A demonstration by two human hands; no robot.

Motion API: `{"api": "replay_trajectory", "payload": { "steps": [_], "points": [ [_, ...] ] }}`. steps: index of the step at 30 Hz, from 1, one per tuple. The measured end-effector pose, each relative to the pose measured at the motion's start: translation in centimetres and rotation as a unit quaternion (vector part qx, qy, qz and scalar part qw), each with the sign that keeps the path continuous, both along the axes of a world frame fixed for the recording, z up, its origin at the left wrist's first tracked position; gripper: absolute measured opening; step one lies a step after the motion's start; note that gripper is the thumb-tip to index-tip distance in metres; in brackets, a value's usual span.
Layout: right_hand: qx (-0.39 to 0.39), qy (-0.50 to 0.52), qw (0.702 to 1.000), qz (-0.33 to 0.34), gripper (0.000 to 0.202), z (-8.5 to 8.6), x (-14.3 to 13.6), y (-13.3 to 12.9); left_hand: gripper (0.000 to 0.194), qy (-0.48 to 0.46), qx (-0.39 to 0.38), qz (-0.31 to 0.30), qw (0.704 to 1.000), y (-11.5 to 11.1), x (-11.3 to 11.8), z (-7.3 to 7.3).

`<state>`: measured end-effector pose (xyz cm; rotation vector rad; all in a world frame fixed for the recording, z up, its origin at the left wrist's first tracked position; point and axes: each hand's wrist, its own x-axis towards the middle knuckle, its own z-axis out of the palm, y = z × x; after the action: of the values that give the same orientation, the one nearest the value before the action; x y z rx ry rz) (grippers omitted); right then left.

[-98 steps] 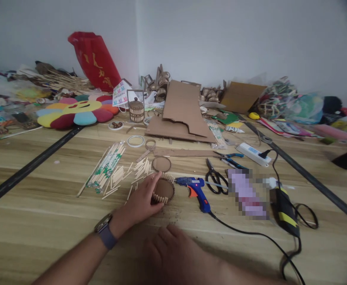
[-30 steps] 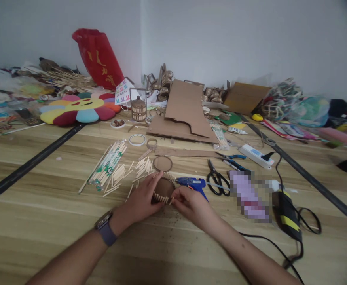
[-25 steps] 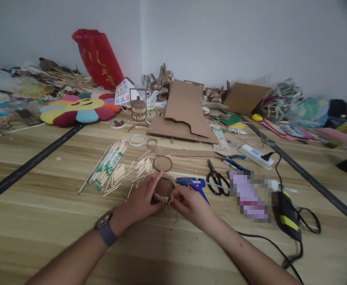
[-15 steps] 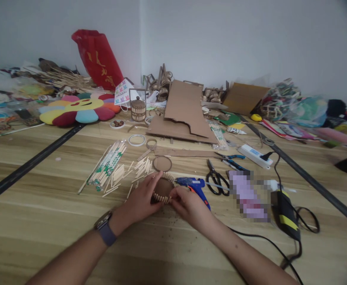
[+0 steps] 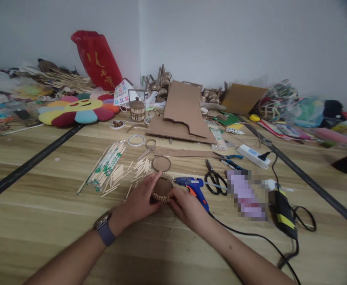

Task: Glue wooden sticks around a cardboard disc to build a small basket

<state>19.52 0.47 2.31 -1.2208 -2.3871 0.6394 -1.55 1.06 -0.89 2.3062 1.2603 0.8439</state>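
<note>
A round cardboard base (image 5: pixel 163 185) ringed with short wooden sticks lies between my hands. My left hand (image 5: pixel 142 196), wearing a watch, curves around its left side, with the thumb at the near edge and fingers at the far side. At the right rim, my right hand (image 5: pixel 186 206) has its fingertips pinched together; what lies between them is hidden. A blue hot glue gun (image 5: pixel 195 186) rests just beyond the right hand. Behind the base sits a cardboard disc (image 5: pixel 161 163) with a dark rim. Loose cut sticks (image 5: pixel 116 176) are spread left of it.
Black scissors (image 5: pixel 216 180), pliers (image 5: pixel 229 160) and a white power strip (image 5: pixel 253 155) lie to the right. A packet of sticks (image 5: pixel 107 164) is at left. Farther back stand a small lidded stick bucket (image 5: pixel 137 110) and cardboard sheets (image 5: pixel 185 109). A black cable (image 5: pixel 250 234) crosses at right.
Both hands keep nearly the same place at the base. The right fingertips have shifted slightly at the rim, and the whole view has moved a little.
</note>
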Motion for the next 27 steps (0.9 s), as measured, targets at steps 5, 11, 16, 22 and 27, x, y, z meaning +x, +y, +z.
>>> {"api": "replay_trajectory", "payload": {
  "steps": [5,11,16,22,27],
  "points": [
    [0.002,-0.007,1.000,0.000,0.013,-0.05,-0.04,0.02,0.093,-0.005,-0.006,-0.001,1.000,-0.03,0.10,0.18],
    [0.008,-0.004,1.000,-0.007,0.013,0.04,-0.05,-0.10,0.099,-0.011,-0.033,0.005,0.999,-0.11,0.22,0.52],
    [0.012,-0.013,1.000,-0.007,0.012,0.01,0.02,-0.10,0.115,-0.016,-0.057,0.016,0.998,-0.24,0.36,0.56],
    [-0.007,-0.012,1.000,-0.012,0.012,0.06,0.05,-0.06,0.103,-0.014,-0.027,0.039,0.999,-0.20,0.80,0.41],
    [0.012,-0.011,1.000,-0.014,0.015,-0.53,0.09,-0.16,0.098,-0.008,-0.019,0.028,0.999,-0.06,0.82,0.52]
  ]
}}
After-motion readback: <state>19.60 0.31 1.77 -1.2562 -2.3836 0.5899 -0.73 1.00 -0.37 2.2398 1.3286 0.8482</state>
